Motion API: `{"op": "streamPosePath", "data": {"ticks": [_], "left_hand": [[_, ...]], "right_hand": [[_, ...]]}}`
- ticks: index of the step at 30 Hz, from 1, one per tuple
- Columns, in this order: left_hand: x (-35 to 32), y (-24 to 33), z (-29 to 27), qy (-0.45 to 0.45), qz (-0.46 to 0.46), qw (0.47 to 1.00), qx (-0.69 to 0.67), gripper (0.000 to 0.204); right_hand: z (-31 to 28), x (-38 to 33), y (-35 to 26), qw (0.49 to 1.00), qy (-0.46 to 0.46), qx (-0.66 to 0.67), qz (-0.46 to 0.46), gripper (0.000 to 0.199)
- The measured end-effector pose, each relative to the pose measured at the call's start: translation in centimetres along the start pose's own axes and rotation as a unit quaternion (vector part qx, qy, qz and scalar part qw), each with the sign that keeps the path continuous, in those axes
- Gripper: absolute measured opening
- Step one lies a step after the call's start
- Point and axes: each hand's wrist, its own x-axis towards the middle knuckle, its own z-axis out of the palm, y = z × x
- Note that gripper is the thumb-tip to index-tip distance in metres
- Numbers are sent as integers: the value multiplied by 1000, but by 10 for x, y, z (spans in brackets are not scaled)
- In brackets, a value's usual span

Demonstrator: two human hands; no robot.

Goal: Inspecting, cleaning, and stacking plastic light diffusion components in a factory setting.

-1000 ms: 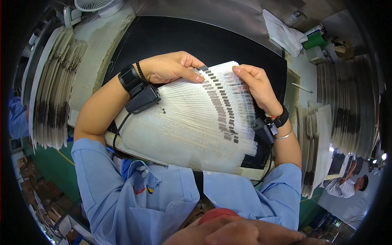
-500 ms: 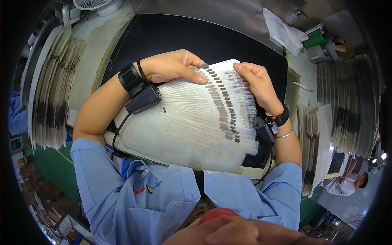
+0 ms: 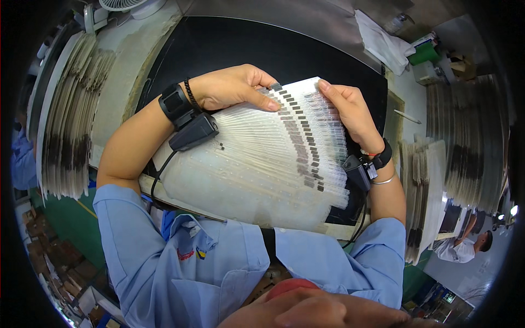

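A stack of thin translucent plastic sheets (image 3: 235,169) is fanned out before me, with rows of dark rectangular marks curving down its right part. My left hand (image 3: 229,90) pinches the far edge of the stack, thumb on top and fingers hidden beneath. At the far right corner my right hand (image 3: 350,109) is closed on the edges of the sheets, thumb above them. How many sheets each hand grips I cannot tell. The fan rests over the black table mat (image 3: 219,46), and its near end lies close to my shirt.
Tall stacks of similar sheets stand at the left (image 3: 68,120) and the right (image 3: 465,131). A white pen (image 3: 407,116) lies at the right. A white fan (image 3: 128,5) is at the far left, and a white cloth or bag (image 3: 380,41) at the far right. Another person (image 3: 465,246) is further right.
My right hand has moved slightly right, along with the corner of the sheets. My left hand keeps its pinch almost in place.
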Motion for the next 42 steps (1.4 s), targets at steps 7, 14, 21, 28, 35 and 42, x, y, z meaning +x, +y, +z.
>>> {"op": "streamPosePath", "data": {"ticks": [7, 14, 21, 28, 35, 42], "left_hand": [[-1, 4, 3, 6, 2, 1000, 27, 38], [2, -2, -1, 0, 3, 1000, 0, 39], [1, 0, -1, -2, 0, 999, 37, 38], [0, 0, -3, -8, -5, 999, -35, 39], [1, -1, -1, -10, 22, 1000, 3, 37], [0, 2, 3, 14, -6, 999, 37, 36]], "right_hand": [[-3, 5, 6, 998, -50, 3, -34, 30], [-1, 2, 1, 998, -42, 34, -25, 28], [-3, 5, 8, 998, -42, -24, -38, 27], [-4, 3, 9, 998, -46, 39, -35, 26], [-5, 9, 6, 999, -32, 19, 4, 34], [-3, 4, 5, 999, -39, 32, -16, 34]]}}
